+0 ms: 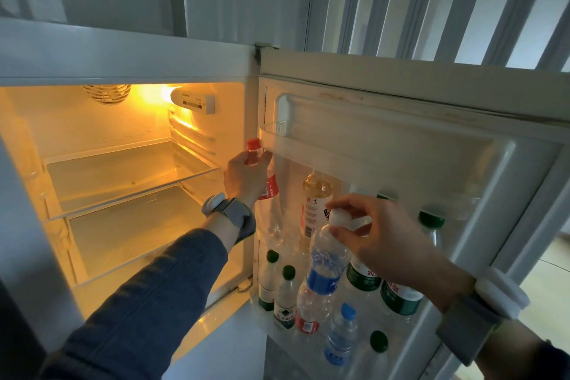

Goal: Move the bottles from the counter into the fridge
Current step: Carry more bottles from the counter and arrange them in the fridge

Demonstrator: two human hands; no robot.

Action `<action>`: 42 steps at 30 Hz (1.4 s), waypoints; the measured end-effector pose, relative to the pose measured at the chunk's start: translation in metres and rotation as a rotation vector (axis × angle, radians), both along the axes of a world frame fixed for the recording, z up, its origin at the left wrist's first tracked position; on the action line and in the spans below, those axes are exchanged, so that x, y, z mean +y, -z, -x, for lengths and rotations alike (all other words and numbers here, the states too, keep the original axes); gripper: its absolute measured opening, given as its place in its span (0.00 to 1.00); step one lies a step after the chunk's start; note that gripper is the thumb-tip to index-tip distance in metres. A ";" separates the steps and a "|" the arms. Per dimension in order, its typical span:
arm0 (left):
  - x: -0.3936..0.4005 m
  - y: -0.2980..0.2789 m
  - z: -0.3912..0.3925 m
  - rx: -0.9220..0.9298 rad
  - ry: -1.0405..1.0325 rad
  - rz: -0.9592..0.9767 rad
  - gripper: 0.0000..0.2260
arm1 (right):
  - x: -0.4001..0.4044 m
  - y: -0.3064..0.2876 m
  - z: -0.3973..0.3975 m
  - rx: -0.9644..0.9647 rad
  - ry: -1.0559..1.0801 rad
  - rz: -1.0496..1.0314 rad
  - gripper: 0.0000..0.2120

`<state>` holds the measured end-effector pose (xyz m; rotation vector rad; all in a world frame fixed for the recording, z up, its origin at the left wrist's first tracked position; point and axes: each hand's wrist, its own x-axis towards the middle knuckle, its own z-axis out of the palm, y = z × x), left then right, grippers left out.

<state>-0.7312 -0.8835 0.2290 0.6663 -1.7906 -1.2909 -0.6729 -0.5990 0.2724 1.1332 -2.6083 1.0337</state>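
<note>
The fridge door (401, 139) stands open to the right, its racks holding several bottles. My left hand (245, 174) grips a red-capped bottle (267, 176) by its neck, at the left end of the door's middle rack (456, 203). My right hand (379, 237) pinches the white cap of a clear bottle with a blue label (324, 268), held tilted in front of the door racks. Behind it stands a bottle of yellowish drink (316, 194). Green-capped bottles (288, 290) and a small blue-capped bottle (340, 333) fill the lower rack.
The lit fridge interior has two glass shelves (129, 170) with nothing on them. A transparent top door rack (339, 148) sits above the bottles. A grey slatted wall (431, 3) rises behind the fridge. Both wrists wear grey bands.
</note>
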 end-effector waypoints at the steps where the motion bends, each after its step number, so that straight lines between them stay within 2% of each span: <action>1: -0.001 0.000 0.003 -0.019 0.013 0.001 0.19 | 0.000 0.000 0.000 0.002 -0.002 0.001 0.18; 7: -0.006 -0.001 0.009 -0.110 0.086 0.051 0.26 | 0.000 -0.001 0.000 -0.020 -0.015 -0.019 0.18; 11: -0.006 -0.009 0.012 -0.189 0.095 0.144 0.17 | -0.003 -0.001 -0.001 -0.034 -0.019 -0.019 0.18; 21: -0.011 -0.013 0.007 -0.287 0.099 0.254 0.23 | -0.015 0.000 0.000 -0.022 -0.038 -0.024 0.18; 28: -0.001 -0.018 0.007 -0.305 0.145 0.300 0.17 | -0.008 0.001 0.003 -0.018 -0.006 -0.035 0.18; 32: 0.000 -0.009 0.011 -0.309 0.178 0.235 0.28 | 0.000 -0.002 0.004 -0.015 0.023 -0.043 0.17; 36: -0.002 0.002 0.006 -0.320 0.302 0.191 0.38 | -0.002 -0.009 0.008 -0.014 0.023 -0.042 0.17; 42: -0.008 0.016 -0.008 -0.235 0.282 0.272 0.38 | -0.004 -0.015 0.013 0.045 0.026 -0.037 0.16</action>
